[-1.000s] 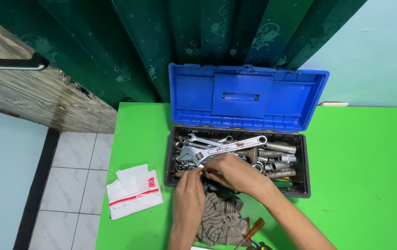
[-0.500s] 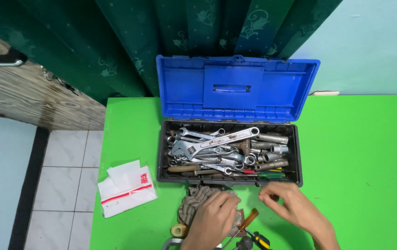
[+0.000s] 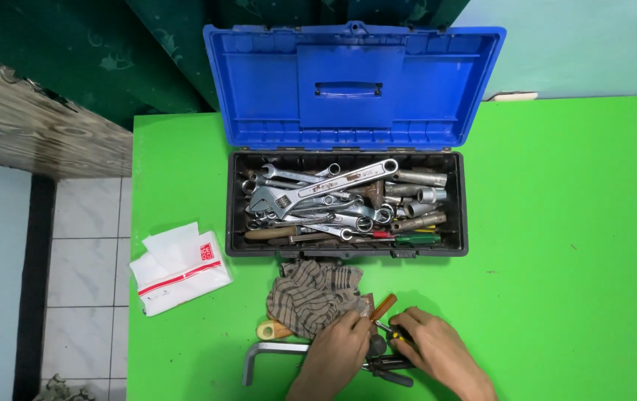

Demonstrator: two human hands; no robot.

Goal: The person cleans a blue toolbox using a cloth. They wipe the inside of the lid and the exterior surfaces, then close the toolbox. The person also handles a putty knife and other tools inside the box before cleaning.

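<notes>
Sorting step: left hand point(image 3: 339, 347) and right hand point(image 3: 437, 349), fingers curled, grip unclear, meet on 1 orange-handled screwdriver point(image 3: 382, 307) at fingertips; next move needs firm pinch on shaft.

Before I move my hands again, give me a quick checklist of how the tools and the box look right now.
1. Toolbox lid open, fully back: ok.
2. Box upright on the green table, clear of the edge: ok.
3. Left hand on the small tools beside the rag: ok.
4. Right hand at the same pile, by the orange-handled screwdriver: ok.
5. What each hand's fingers actually grip: cannot tell, the hands cover it.
6. L-shaped hex key flat on the table, near the front edge: ok.
</notes>
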